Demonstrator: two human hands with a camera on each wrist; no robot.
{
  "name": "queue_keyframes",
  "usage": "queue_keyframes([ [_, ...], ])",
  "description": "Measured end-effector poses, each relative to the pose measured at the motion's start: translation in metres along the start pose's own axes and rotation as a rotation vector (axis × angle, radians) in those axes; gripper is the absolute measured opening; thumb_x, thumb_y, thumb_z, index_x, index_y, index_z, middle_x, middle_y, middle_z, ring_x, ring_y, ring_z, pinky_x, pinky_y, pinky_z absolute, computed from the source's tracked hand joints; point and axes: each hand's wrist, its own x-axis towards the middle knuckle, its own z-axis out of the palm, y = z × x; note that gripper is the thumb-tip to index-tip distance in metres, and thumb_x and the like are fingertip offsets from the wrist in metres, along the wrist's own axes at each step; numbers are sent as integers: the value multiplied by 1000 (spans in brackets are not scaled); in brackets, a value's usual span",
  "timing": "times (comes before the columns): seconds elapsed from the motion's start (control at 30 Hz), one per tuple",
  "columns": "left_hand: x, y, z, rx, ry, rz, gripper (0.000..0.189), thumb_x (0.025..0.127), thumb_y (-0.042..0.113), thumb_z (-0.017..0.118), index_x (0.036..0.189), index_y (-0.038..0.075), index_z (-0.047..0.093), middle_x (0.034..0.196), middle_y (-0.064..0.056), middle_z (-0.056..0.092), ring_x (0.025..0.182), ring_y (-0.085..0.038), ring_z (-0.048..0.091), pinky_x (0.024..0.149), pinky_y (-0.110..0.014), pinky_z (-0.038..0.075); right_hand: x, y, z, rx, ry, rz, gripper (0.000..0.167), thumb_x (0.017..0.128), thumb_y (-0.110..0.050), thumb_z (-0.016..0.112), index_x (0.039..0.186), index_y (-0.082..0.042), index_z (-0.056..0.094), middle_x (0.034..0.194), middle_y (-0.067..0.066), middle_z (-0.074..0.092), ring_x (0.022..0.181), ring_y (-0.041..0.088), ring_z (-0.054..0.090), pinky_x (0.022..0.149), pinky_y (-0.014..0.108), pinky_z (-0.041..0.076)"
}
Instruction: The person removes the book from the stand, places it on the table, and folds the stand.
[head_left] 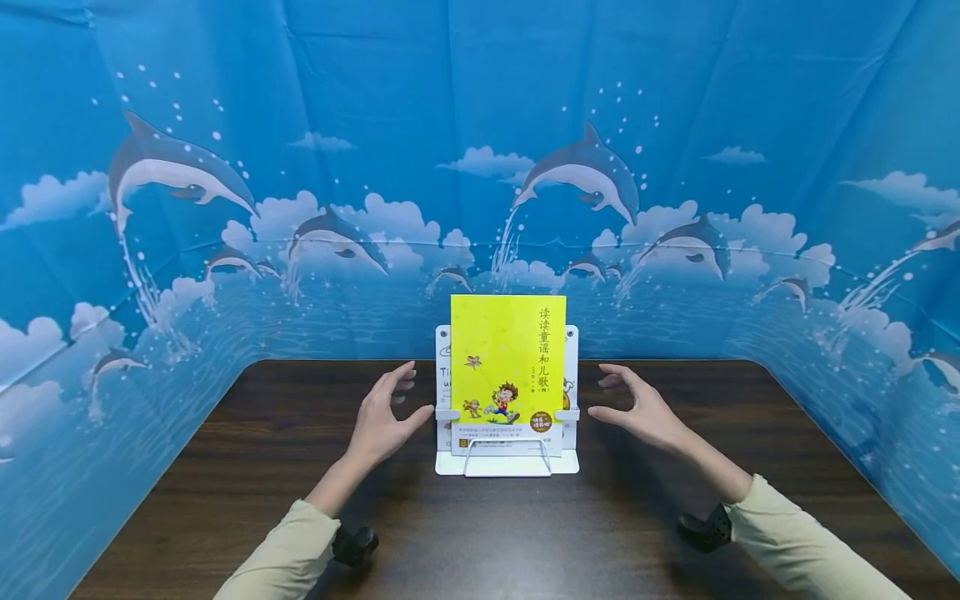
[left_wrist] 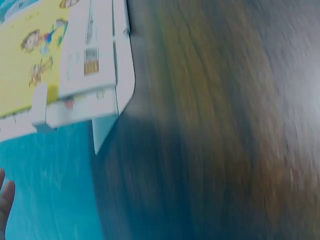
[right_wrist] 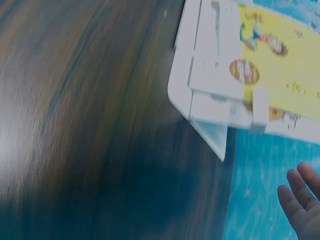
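1. Just below the middle of the head view, a yellow book (head_left: 507, 358) stands upright on a white book stand (head_left: 452, 463), up against its back panel (head_left: 572, 358), all on a dark wood tabletop (head_left: 507, 537).
2. Both hands are empty, btw. Left hand (head_left: 386, 418) is at centre left, thumb and fingers spread apart, thumb tip just beside the stand's edge. Right hand (head_left: 641, 410) pretty much mirrors it at centre right, spread too, with a bit more gap.
3. Book looks like a thin paperback, so I'd guess light and kinda bendy. Cover might be a bit slick.
4. Stand looks stiff, probably the heavier of the two. Can't tell if it's metal.
5. White side tabs (head_left: 567, 415) overlap the cover, and a wire loop (head_left: 507, 476) sits across its bottom, so tugging it straight forward could crease it imo.
6. For the book, I'd pinch the side edges up high, above the tabs. For the stand, both panel edges.
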Motion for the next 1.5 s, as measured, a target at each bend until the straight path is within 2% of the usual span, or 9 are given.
queue_keyframes([
  [0.13, 3, 10, 11, -25, 15, -5, 63, 72, 9, 75, 127, 4, 47, 116, -13, 56, 99, -25, 57, 78, -41, 51, 5, -8, 9, 55, 27, -34, 63, 79, -25, 70, 131, -4, 40, 114, 17, 53, 104, 29, 52, 83, 45, 46],
  [0.3, 8, 17, 23, -54, 21, -5, 60, 72, 0, 72, 127, 1, 47, 113, -15, 55, 94, -25, 58, 74, -37, 52, 11, -15, 18, 104, 37, -58, 59, 79, -18, 70, 128, 1, 43, 107, 17, 54, 97, 28, 54, 83, 43, 47],
  [0.5, 11, 20, 34, -83, 20, -61, 58, 74, -5, 68, 127, 2, 46, 114, -14, 53, 94, -24, 57, 76, -38, 52, 17, -21, 28, 107, 38, -46, 58, 78, -14, 71, 127, 2, 43, 104, 15, 54, 92, 25, 55, 81, 38, 49],
  [0.67, 13, 20, 40, -87, 13, -113, 56, 76, -4, 66, 128, 4, 47, 115, -12, 53, 94, -21, 57, 77, -35, 52, 21, -22, 34, 107, 48, -31, 59, 77, -10, 70, 128, 3, 42, 102, 13, 55, 90, 24, 55, 81, 37, 49],
  [0.87, 14, 18, 44, -110, 19, -145, 53, 77, -4, 64, 127, 3, 47, 113, -12, 53, 92, -22, 57, 76, -37, 52, 26, -24, 39, 123, 56, -17, 57, 78, -6, 68, 128, 2, 42, 104, 13, 54, 92, 25, 54, 84, 39, 48],
  [1.0, 14, 17, 47, -106, 20, -151, 51, 78, -4, 64, 126, 2, 48, 109, -11, 54, 91, -21, 57, 75, -35, 52, 27, -24, 43, 126, 68, 13, 55, 78, -3, 67, 126, 3, 42, 103, 14, 53, 93, 26, 53, 85, 40, 48],
  [1.2, 14, 19, 52, -100, 22, -128, 51, 78, -5, 62, 126, 0, 48, 107, -12, 53, 91, -21, 58, 74, -33, 52, 27, -25, 48, 148, 112, 17, 52, 78, 3, 64, 125, 5, 42, 102, 16, 53, 93, 27, 53, 87, 41, 46],
  [1.5, 13, 22, 59, -91, 110, -158, 49, 77, -8, 63, 124, 0, 51, 106, -13, 54, 87, -20, 58, 71, -32, 53, 28, -31, 59, 189, 211, 59, 49, 77, 6, 62, 123, 4, 45, 98, 16, 53, 90, 26, 54, 82, 40, 48],
])
